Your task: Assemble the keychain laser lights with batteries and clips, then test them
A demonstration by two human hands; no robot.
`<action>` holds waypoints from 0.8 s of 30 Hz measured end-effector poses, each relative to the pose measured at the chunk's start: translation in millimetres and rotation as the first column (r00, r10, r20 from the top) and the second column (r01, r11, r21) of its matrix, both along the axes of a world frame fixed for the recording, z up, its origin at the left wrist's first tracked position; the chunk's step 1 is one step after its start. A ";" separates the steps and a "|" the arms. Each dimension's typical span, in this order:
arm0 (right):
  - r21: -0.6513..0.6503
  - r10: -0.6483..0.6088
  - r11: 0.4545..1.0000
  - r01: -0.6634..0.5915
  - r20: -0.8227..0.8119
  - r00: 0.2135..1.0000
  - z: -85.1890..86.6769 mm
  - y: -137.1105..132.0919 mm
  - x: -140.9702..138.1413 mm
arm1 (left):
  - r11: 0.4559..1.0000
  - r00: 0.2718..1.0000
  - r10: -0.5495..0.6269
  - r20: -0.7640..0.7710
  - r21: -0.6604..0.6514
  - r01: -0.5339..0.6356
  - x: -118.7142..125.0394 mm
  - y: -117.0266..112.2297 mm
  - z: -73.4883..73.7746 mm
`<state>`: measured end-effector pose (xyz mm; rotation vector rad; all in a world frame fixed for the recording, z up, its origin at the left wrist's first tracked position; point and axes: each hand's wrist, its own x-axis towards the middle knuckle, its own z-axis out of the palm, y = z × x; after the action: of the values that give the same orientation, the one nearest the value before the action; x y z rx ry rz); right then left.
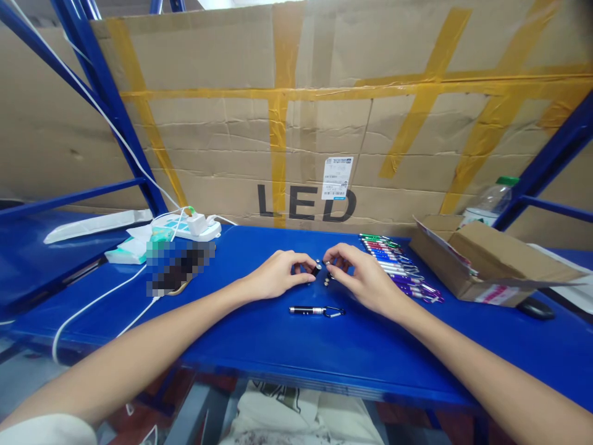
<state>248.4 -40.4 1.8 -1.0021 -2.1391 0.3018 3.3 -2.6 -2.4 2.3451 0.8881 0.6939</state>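
Note:
Both my hands rest on the blue table (287,346), close together near its middle. My left hand (278,275) is closed, its fingers pinching a small black cap-like part (315,270). My right hand (359,272) is closed too, fingertips pinched on a tiny silvery piece I cannot name. A few small metal bits (327,281) lie between the hands. A black keychain flashlight (312,310) with a clip lies on the table just in front of them, untouched.
A row of several coloured keychain flashlights (398,266) lies right of my hands, beside an open cardboard box (486,266). A white power strip (189,227) with cables sits at the left, a plastic bottle (491,201) at the right. A taped cardboard wall (301,123) stands behind.

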 end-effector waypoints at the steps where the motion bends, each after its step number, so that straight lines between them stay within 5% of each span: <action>1: 0.012 0.005 1.000 -0.005 -0.004 1.000 0.0 -0.2 0.4 | 1.000 1.000 0.002 0.006 0.002 -0.002 0.1 0.1 -0.6; 24: 0.020 0.000 1.000 0.003 -0.155 0.988 3.7 -6.2 -3.1 | 0.999 0.999 -0.032 0.044 -0.042 0.034 2.3 -3.2 -1.2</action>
<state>245.3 -46.6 5.4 -0.9376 -1.9972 0.3453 5.6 -5.8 -3.6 2.2929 0.8358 0.7027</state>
